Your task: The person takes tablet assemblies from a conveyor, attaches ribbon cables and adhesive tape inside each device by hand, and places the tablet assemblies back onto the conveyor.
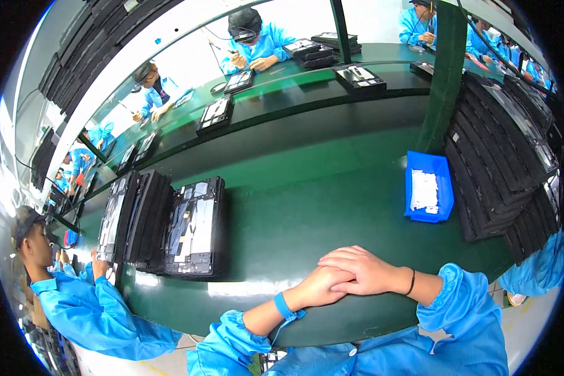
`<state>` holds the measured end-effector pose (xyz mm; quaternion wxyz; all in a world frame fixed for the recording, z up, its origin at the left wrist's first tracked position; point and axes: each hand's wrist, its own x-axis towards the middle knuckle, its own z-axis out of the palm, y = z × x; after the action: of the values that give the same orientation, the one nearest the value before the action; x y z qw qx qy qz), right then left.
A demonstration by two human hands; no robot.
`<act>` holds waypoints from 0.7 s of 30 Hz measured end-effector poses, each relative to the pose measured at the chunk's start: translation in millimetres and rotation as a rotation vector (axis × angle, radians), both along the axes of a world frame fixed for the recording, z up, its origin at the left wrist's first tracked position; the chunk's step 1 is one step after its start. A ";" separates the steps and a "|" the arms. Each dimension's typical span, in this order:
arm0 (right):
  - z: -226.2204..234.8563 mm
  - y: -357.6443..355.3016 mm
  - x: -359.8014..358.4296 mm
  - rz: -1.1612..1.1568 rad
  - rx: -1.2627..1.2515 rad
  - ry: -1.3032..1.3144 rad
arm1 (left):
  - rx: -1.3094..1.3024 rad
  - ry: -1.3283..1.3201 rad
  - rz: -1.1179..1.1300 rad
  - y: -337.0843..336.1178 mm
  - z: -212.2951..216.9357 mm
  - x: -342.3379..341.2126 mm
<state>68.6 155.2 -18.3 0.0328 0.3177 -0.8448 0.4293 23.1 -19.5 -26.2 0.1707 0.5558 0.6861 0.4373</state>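
Observation:
Both of my hands rest together at the near edge of the green table [307,188]. My right hand [371,271], with a thin black band at the wrist, lies over my left hand [313,288] and is wrapped round it. A blue wrist strap [284,306] circles my left wrist. Most of my left fingers are hidden under the right hand. No tool or part shows in either hand. To the left stands a stack of black trays [147,219]; a tray with flat, dark and silver electronic parts [194,229] leans at its right side.
A blue bin [430,156] of small white pieces stands at the right, beside tall stacks of black trays [489,150]. A green post [442,81] rises behind it. Trays line the raised black ledge [282,109]. A co-worker in blue [94,313] sits at left; others work across.

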 end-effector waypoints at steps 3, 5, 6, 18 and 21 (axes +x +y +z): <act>-1.8 0.7 0.1 -0.003 0.005 0.014 | 0.023 0.008 0.002 1.3 0.9 0.4; -2.2 0.2 -0.5 -0.001 0.006 0.013 | 0.024 0.014 0.006 0.7 0.9 0.5; -2.2 0.0 -0.6 0.001 0.008 0.013 | 0.017 0.009 0.006 0.4 0.0 0.4; -1.6 1.5 -0.3 0.002 0.031 0.002 | -0.065 -0.017 -0.007 0.5 7.0 0.9; -0.7 1.3 0.0 0.000 0.034 -0.004 | -0.062 -0.023 -0.001 0.6 6.6 1.4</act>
<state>68.6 156.5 -19.0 0.0258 0.3176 -0.8520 0.4155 24.5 -18.9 -19.6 0.1958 0.5457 0.6970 0.4219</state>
